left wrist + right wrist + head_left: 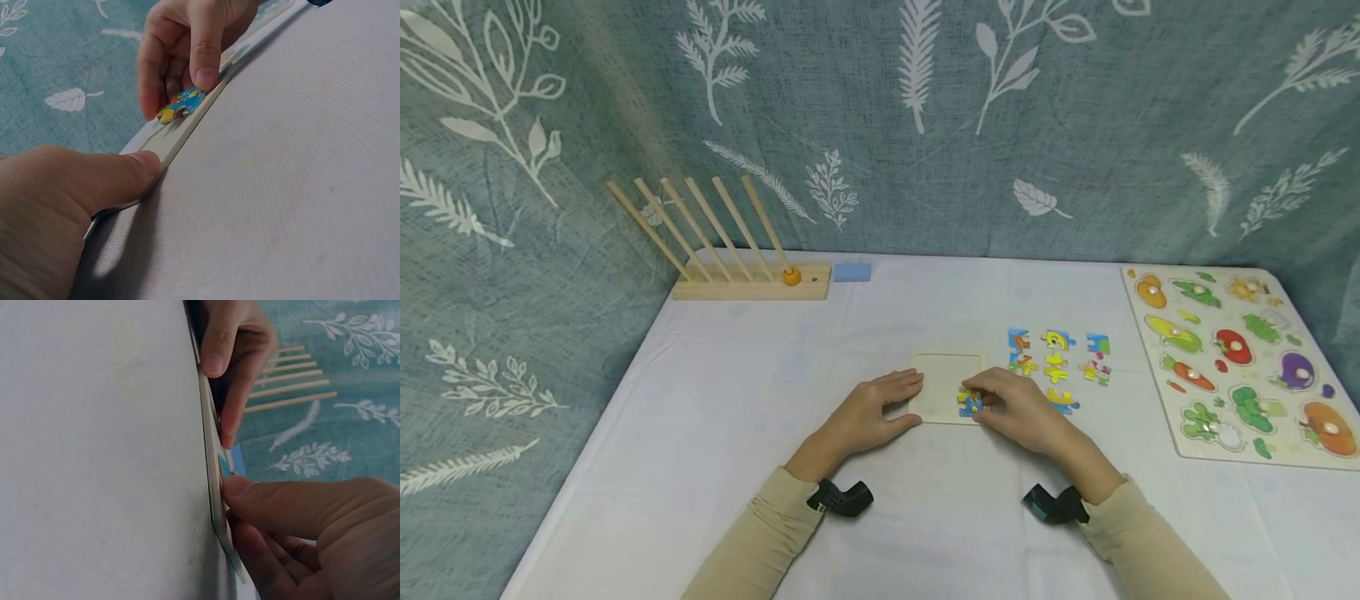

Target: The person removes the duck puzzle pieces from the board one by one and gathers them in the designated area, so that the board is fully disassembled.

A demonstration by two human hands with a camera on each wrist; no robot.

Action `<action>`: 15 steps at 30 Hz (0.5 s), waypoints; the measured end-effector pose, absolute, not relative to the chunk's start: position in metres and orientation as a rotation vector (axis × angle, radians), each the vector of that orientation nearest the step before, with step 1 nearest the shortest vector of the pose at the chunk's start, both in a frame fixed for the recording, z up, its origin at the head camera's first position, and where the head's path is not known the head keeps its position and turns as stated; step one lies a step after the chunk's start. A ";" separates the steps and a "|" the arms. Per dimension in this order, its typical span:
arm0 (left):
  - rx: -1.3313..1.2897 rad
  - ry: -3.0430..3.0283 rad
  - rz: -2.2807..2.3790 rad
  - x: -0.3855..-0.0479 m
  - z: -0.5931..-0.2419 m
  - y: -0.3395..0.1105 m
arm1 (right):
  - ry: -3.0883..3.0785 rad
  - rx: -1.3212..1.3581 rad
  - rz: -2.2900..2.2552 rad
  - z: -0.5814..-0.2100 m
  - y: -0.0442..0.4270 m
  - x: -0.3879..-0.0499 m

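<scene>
A shallow wooden puzzle tray (936,387) lies on the white table in front of me. My left hand (871,412) rests along its left side, fingers and thumb extended, with the thumb (140,172) pressing its near left corner. Over the tray's near right corner, my right hand (1018,410) pinches a blue and yellow jigsaw piece (181,105) between thumb and fingers. The piece is low at the tray; whether it lies flat is unclear in the head view. Right of the tray, several loose jigsaw pieces (1056,368) lie spread out, some partly behind the right hand.
A wooden rack with upright rods (752,290) and one orange bead (792,276) stands at the back left, beside a blue block (852,272). On the right lies a vegetable peg puzzle board (1217,446). A leaf-patterned curtain (880,125) closes off the back and left.
</scene>
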State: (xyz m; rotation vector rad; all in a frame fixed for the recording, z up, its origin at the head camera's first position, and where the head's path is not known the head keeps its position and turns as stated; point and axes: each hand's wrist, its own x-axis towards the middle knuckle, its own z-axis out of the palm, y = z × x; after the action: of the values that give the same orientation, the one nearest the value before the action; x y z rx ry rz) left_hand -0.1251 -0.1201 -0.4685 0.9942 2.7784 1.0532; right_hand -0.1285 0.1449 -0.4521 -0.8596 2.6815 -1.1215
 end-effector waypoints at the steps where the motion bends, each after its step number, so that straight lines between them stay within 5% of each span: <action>1: 0.994 2.778 1.052 -0.125 -0.468 -0.120 | 2.683 -0.861 -1.122 -0.452 0.145 -0.129; 15: 1.015 2.786 1.055 -0.125 -0.470 -0.120 | 2.733 -0.733 -1.178 -0.437 0.178 -0.136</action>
State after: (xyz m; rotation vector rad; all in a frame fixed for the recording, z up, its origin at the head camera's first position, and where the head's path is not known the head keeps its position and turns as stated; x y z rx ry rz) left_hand -0.1253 -0.1201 -0.4695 1.0153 2.7856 1.0548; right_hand -0.1359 0.1784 -0.4370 -0.7328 2.7331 -1.1780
